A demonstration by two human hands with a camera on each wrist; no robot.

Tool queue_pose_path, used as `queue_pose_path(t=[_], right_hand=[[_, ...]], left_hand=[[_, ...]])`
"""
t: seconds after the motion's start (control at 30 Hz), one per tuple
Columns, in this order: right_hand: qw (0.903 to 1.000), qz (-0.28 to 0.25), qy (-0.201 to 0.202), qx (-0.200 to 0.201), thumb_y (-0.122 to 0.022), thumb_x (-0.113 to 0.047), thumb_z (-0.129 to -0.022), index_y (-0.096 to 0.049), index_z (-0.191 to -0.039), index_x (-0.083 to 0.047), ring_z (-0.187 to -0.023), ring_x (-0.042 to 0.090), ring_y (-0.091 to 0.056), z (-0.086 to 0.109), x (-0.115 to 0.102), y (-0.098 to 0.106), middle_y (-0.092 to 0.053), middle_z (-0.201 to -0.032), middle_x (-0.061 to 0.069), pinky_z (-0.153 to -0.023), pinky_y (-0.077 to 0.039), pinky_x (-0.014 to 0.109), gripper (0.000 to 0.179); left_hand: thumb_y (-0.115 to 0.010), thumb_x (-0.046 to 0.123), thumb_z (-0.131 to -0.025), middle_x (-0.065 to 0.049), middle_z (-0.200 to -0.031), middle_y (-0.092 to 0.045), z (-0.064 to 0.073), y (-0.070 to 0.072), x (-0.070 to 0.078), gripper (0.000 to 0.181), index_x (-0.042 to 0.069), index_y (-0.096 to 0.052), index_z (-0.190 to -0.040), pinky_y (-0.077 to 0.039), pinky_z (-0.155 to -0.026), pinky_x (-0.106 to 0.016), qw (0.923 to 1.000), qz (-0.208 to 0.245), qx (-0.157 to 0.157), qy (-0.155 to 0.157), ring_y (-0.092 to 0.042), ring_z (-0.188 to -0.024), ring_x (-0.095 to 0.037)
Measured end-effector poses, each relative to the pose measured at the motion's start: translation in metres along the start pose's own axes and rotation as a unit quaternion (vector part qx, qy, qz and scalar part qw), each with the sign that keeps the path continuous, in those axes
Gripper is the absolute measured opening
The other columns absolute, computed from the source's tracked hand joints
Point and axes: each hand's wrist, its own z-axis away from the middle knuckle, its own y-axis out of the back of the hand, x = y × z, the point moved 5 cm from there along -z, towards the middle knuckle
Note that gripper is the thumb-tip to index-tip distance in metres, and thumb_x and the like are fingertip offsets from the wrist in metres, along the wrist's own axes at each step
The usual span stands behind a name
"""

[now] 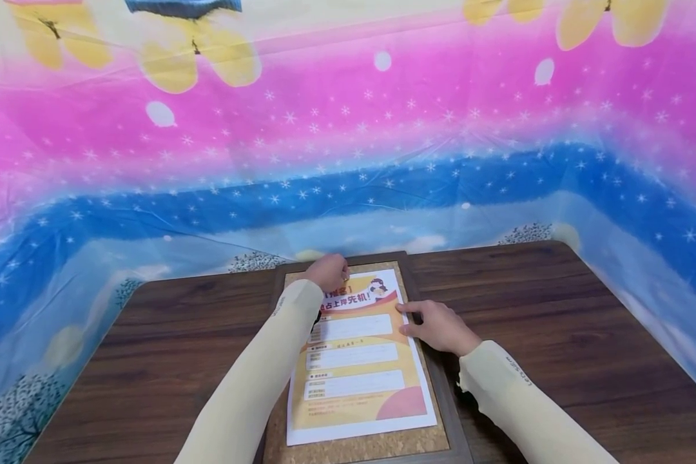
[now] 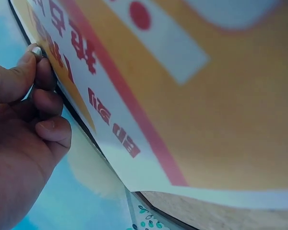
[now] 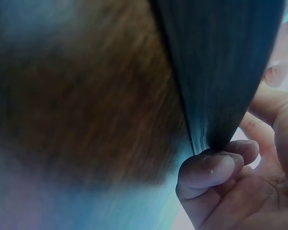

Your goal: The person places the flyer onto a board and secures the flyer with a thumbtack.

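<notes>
A printed poster in yellow, white and red lies on a cork board with a dark frame. My left hand is at the poster's upper left part. Its thumb and index finger pinch a small pale pushpin against the sheet, as the left wrist view shows; the pin's tip is hidden. Lower down on the right side, my right hand rests across the frame, its fingertips touching the poster's right edge. In the right wrist view those fingers lie at the dark frame edge.
The board lies on a dark wood-grain table, whose surface extends to both sides. Behind it hangs a pink and blue patterned cloth with snowflakes, which also wraps around the left and right sides.
</notes>
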Motion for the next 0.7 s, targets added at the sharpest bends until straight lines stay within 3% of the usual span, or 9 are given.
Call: queue_pose_path(t=[0.27,0.43,0.7], right_hand=[[0.9998,-0.013,-0.012,0.001,-0.067,-0.023,-0.09,-0.054,-0.135,-0.018,-0.044,0.015,-0.016,-0.0003,0.0013,-0.0006,-0.06,-0.122,0.007,-0.052,-0.038,0.031,0.047],[0.9997,-0.019,-0.018,0.001,-0.067,-0.023,-0.089,-0.054,-0.135,-0.019,-0.043,0.014,-0.015,-0.0003,0.003,-0.0012,-0.062,-0.115,0.006,-0.048,-0.035,0.031,0.047],[0.9996,-0.018,-0.02,0.002,-0.067,-0.023,-0.089,-0.055,-0.135,-0.019,-0.043,0.014,-0.017,-0.0003,0.003,-0.0008,-0.062,-0.116,0.007,-0.048,-0.035,0.03,0.047]], left_hand=[[-0.05,0.009,-0.096,-0.004,-0.077,-0.058,-0.0019,0.0014,-0.0026,0.02,0.009,-0.067,-0.085,-0.043,-0.064,-0.033,0.9994,0.019,0.028,0.001,-0.051,-0.065,-0.017],[-0.05,0.009,-0.096,-0.004,-0.076,-0.059,-0.004,0.001,-0.0039,0.021,0.01,-0.066,-0.082,-0.044,-0.063,-0.033,0.9991,0.029,0.03,0.003,-0.054,-0.065,-0.018],[-0.049,0.009,-0.097,-0.004,-0.075,-0.058,-0.0062,-0.0001,-0.0041,0.021,0.01,-0.064,-0.082,-0.043,-0.062,-0.033,0.9994,0.019,0.03,0.002,-0.053,-0.065,-0.018]])
